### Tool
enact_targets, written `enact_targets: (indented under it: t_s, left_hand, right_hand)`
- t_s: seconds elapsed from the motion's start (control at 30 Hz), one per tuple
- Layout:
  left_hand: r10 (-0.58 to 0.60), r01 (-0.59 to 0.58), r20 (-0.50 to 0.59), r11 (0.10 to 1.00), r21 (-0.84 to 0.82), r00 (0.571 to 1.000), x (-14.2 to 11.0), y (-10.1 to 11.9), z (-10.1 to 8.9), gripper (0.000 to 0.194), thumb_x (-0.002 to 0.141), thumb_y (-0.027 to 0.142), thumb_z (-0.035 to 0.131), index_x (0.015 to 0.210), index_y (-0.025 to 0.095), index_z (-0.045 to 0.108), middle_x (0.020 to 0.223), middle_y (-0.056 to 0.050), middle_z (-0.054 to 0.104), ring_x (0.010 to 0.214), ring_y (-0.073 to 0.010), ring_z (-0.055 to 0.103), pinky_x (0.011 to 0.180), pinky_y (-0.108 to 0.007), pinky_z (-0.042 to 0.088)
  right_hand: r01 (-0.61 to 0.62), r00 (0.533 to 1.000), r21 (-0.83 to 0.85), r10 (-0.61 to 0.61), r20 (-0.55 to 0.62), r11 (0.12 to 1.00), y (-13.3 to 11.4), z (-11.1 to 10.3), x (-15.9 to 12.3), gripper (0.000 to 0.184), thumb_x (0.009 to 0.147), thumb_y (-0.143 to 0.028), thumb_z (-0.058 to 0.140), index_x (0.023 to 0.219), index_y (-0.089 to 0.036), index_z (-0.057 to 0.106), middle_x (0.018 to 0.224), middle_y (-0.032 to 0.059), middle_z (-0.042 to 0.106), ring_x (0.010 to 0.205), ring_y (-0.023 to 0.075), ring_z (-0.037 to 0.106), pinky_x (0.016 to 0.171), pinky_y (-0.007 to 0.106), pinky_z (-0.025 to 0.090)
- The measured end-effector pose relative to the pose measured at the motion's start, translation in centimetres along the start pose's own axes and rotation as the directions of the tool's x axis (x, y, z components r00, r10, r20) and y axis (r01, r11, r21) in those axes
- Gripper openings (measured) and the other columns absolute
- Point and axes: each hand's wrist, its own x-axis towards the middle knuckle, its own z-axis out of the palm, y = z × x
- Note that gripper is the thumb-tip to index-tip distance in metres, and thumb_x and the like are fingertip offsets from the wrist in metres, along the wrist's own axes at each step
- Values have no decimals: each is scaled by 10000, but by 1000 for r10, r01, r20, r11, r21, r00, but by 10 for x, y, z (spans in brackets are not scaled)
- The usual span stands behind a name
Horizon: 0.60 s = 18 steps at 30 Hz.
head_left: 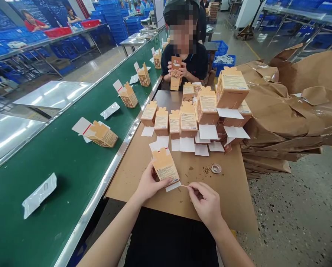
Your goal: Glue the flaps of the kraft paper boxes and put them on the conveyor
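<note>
A tan printed cardboard box is in my left hand, tilted over the table, its thumb across the lower front. White flaps stick out at its top and bottom. From the bottom white flap a thin pale strip runs to my right hand, pinched between thumb and finger. Whether the strip is still fastened to the flap cannot be made out. Beyond the box, several similar boxes stand in rows and stacks, white flaps out. A small round clear container lies to the right, beside scattered brown bits.
Left of the brown-covered table runs a green conveyor belt with a metal edge, carrying open boxes and white sachets. Across the table a co-worker holds another box. Crumpled brown paper is piled at right.
</note>
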Motion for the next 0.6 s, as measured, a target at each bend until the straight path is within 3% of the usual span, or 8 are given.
enact_targets:
  t_s: [0.1, 0.27, 0.5, 0.6]
  left_hand:
    - [28, -26, -30, 998, 63, 999, -12, -12, 7, 756, 695, 487, 1091, 1313, 283, 707, 1322, -136, 877, 1279, -426, 857, 1091, -570, 709]
    - [21, -2, -86, 977, 213, 996, -28, -31, 14, 693, 731, 466, 1055, 1305, 338, 688, 1238, -99, 885, 1123, -421, 870, 899, -519, 686]
    - [70, -47, -81, 967, 252, 994, -27, -32, 22, 628, 735, 424, 1018, 1252, 339, 671, 1191, -86, 874, 1108, -418, 870, 943, -538, 689]
    - [112, -80, -95, 954, 289, 989, -26, -29, 10, 622, 735, 403, 1010, 1267, 342, 694, 1223, -107, 874, 1159, -440, 866, 941, -543, 697]
  right_hand:
    - [-33, 999, 3, 33, -25, 999, -2, -23, -10, 225, 1163, -232, 697, 969, -261, 806, 773, -5, 747, 586, 141, 682, 571, 230, 574]
    - [-103, 993, 1, 103, -64, 995, -4, -53, -30, 227, 1160, -258, 727, 953, -268, 819, 747, -14, 738, 553, 134, 671, 533, 218, 559]
    - [-136, 989, 77, 139, -39, 988, -13, -44, -33, 308, 1186, -384, 730, 930, -257, 846, 727, 6, 739, 518, 139, 676, 516, 217, 575]
    - [-145, 989, 79, 147, -18, 986, -10, -41, -34, 362, 1178, -473, 756, 910, -255, 864, 742, 28, 762, 515, 148, 685, 533, 227, 599]
